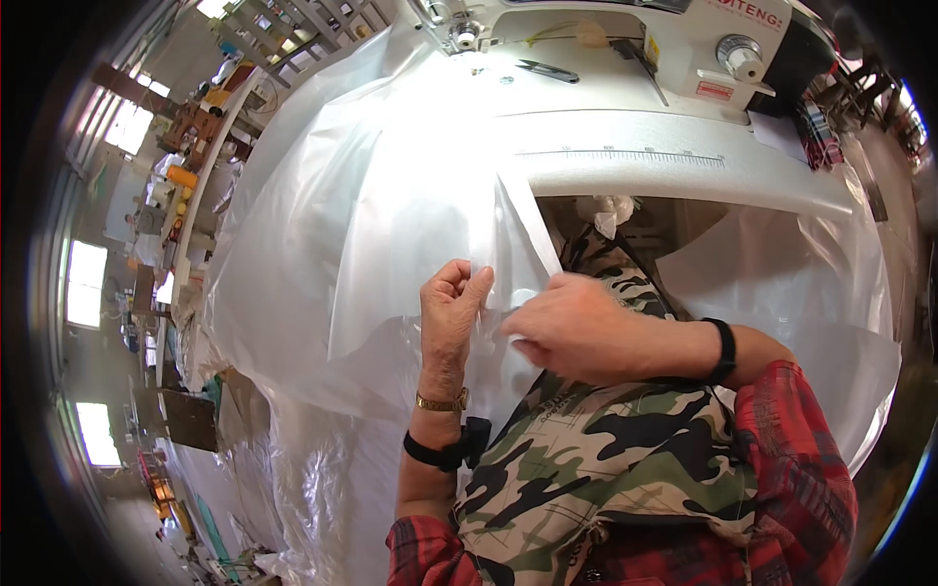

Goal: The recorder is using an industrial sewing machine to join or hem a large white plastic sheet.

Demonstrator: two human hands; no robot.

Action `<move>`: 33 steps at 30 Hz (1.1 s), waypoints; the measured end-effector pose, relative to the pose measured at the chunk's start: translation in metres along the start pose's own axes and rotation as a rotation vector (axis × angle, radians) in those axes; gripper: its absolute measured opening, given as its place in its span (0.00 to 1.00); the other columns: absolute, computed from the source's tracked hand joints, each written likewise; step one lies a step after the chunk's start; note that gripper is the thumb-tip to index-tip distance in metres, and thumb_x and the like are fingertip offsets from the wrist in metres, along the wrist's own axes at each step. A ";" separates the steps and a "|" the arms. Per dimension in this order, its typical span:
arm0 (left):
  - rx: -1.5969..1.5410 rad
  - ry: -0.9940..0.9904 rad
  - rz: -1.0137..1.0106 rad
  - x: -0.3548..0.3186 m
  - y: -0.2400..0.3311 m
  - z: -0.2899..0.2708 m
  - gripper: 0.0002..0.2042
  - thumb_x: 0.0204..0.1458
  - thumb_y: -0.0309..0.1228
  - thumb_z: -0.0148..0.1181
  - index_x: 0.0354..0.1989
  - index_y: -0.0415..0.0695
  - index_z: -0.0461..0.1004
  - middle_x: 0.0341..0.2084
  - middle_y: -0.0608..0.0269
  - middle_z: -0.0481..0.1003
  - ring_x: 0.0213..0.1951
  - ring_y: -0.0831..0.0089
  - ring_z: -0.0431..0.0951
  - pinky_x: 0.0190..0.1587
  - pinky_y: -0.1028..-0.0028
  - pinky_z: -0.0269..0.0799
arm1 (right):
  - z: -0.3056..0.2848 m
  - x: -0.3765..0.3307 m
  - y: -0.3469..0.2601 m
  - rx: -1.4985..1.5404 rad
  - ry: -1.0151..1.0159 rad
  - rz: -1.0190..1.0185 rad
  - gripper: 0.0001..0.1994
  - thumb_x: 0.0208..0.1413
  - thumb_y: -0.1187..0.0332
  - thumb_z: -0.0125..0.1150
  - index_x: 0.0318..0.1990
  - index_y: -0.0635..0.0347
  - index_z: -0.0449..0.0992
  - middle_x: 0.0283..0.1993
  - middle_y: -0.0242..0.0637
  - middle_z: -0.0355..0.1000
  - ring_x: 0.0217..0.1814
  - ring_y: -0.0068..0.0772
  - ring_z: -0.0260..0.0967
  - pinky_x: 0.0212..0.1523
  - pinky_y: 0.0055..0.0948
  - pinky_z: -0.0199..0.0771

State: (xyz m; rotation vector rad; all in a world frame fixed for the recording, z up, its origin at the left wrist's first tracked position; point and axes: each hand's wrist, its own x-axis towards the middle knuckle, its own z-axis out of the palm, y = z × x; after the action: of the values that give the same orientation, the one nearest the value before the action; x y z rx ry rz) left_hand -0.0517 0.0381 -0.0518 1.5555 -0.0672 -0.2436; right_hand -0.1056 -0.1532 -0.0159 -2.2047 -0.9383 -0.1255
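A large translucent white plastic sheet (410, 225) drapes over the sewing machine table and hangs down toward my lap. My left hand (454, 305) pinches the sheet's edge between thumb and fingers. Beside it, my right hand (572, 327) is bent over with its fingers curled near the same edge; they are blurred, so whether they grip it is unclear. A narrow white strip (531, 223) runs from the table edge down to my right hand. Under the machine head, the needle area (466, 39) stands at the far end of the sheet.
The white sewing machine (684, 49) stands at the back right, its handwheel dial (740, 59) facing me. Dark thread snips (547, 71) lie on its bed. A printed ruler (625, 153) runs along the table edge. More plastic sheeting (821, 283) hangs at right. A cluttered bench (210, 166) stands left.
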 end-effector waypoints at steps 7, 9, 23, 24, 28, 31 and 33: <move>0.110 -0.002 0.077 -0.009 0.005 -0.002 0.08 0.60 0.30 0.59 0.30 0.39 0.75 0.18 0.79 0.67 0.20 0.91 0.61 0.22 0.84 0.54 | -0.025 -0.023 0.031 -0.331 -0.250 0.123 0.06 0.49 0.71 0.59 0.34 0.61 0.71 0.25 0.41 0.72 0.32 0.45 0.74 0.36 0.42 0.72; 0.130 -0.004 0.062 -0.010 0.010 0.003 0.09 0.60 0.30 0.59 0.30 0.39 0.75 0.19 0.79 0.66 0.20 0.90 0.61 0.22 0.84 0.55 | -0.018 -0.018 0.033 -0.223 -0.188 0.050 0.07 0.47 0.73 0.60 0.35 0.60 0.72 0.26 0.40 0.71 0.31 0.45 0.72 0.35 0.41 0.71; 0.170 -0.060 0.130 -0.013 0.014 0.004 0.09 0.63 0.25 0.52 0.40 0.32 0.77 0.29 0.67 0.78 0.30 0.84 0.74 0.33 0.81 0.72 | 0.013 0.023 0.002 0.004 -0.180 -0.155 0.04 0.46 0.73 0.59 0.28 0.62 0.71 0.26 0.39 0.71 0.29 0.45 0.72 0.35 0.39 0.73; 0.140 -0.033 0.111 -0.014 0.015 0.005 0.09 0.62 0.26 0.53 0.38 0.33 0.77 0.26 0.70 0.75 0.28 0.86 0.71 0.31 0.82 0.68 | 0.017 0.023 0.003 0.012 -0.173 -0.179 0.04 0.46 0.73 0.60 0.28 0.63 0.71 0.26 0.39 0.72 0.29 0.45 0.72 0.36 0.39 0.73; 0.163 -0.008 0.060 -0.019 0.021 -0.006 0.07 0.60 0.27 0.57 0.35 0.35 0.76 0.22 0.77 0.71 0.25 0.90 0.64 0.25 0.84 0.58 | 0.028 0.026 0.002 -0.021 -0.176 -0.283 0.07 0.45 0.70 0.61 0.28 0.65 0.72 0.24 0.44 0.74 0.30 0.46 0.76 0.34 0.41 0.75; 0.140 0.037 0.074 -0.020 0.015 -0.007 0.06 0.58 0.26 0.60 0.33 0.35 0.76 0.21 0.78 0.70 0.24 0.91 0.62 0.25 0.85 0.55 | 0.028 0.029 0.005 0.028 -0.242 -0.286 0.08 0.47 0.72 0.60 0.33 0.66 0.73 0.28 0.45 0.75 0.33 0.46 0.76 0.36 0.40 0.74; 0.166 0.050 0.049 -0.023 0.024 -0.012 0.05 0.58 0.24 0.59 0.33 0.35 0.75 0.22 0.76 0.72 0.25 0.90 0.64 0.27 0.84 0.60 | 0.025 0.026 0.017 0.131 0.018 -0.232 0.08 0.49 0.72 0.60 0.36 0.65 0.73 0.30 0.44 0.75 0.34 0.46 0.76 0.36 0.39 0.74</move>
State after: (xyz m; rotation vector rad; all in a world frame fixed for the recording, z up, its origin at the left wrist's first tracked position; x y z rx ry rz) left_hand -0.0694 0.0547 -0.0255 1.7218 -0.0875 -0.1632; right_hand -0.0801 -0.1293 -0.0353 -1.9678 -1.1565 -0.1866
